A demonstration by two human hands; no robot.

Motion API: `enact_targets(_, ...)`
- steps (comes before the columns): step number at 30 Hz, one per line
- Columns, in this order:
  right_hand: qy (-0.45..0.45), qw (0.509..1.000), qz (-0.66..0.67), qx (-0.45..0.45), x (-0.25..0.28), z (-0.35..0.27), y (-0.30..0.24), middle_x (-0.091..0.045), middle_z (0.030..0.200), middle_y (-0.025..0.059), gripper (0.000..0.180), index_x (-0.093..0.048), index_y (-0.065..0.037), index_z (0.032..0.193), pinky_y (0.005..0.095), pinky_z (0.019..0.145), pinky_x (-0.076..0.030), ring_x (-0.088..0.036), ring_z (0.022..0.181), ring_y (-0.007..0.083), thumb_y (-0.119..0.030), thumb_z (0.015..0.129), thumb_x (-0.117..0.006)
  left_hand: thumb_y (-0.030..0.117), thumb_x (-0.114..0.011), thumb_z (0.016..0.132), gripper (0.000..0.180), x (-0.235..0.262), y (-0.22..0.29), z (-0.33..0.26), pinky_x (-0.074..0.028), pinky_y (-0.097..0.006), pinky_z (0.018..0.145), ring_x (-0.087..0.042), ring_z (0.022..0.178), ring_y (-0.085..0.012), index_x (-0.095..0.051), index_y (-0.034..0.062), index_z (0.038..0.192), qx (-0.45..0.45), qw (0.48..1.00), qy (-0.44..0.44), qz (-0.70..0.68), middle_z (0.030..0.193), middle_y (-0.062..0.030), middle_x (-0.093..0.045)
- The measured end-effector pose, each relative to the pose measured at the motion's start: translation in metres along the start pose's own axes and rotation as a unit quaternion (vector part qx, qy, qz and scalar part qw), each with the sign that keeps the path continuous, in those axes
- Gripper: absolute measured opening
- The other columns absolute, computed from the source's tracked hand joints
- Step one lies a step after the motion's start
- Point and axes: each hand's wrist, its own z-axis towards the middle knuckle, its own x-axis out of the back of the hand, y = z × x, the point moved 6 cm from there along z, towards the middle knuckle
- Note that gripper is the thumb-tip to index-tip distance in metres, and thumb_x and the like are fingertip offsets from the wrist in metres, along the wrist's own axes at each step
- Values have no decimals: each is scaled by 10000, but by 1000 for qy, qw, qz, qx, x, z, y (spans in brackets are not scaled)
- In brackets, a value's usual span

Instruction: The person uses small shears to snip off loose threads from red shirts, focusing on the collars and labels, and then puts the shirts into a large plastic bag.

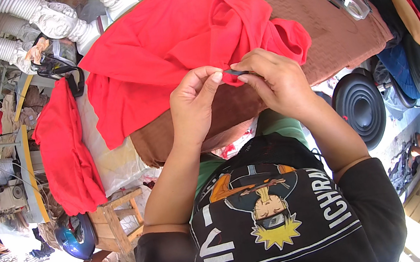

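A red long-sleeved garment (173, 47) lies bunched over the near edge of a table spread with brown cloth. At its near edge, my left hand (194, 99) pinches the red fabric between thumb and forefinger. My right hand (281, 82) is closed on a small, narrow, dark tool (237, 72), its tip close to my left fingertips. My fingers cover most of the tool, so its exact kind is hidden. The two hands nearly meet.
A second red garment (66, 150) hangs to the left above a wooden stool (120, 225). Clear glasses (354, 7) and a pen lie on the brown cloth (319, 50) at the right. Another person's arm (405, 12) reaches onto the table there. A sewing machine (8, 197) stands far left.
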Motion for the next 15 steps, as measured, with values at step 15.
enact_targets(15,103,978,138,-118,18,-6,31,-578,862,42,250,-596,-13,1045,205,645,-430,-532,725,81,-61,809,-660,274,-765,645,415,56,-15,-80,-443,-391,790,-549,916,-268,-569,84,957,-134,756,-163,620,910,-92,-561)
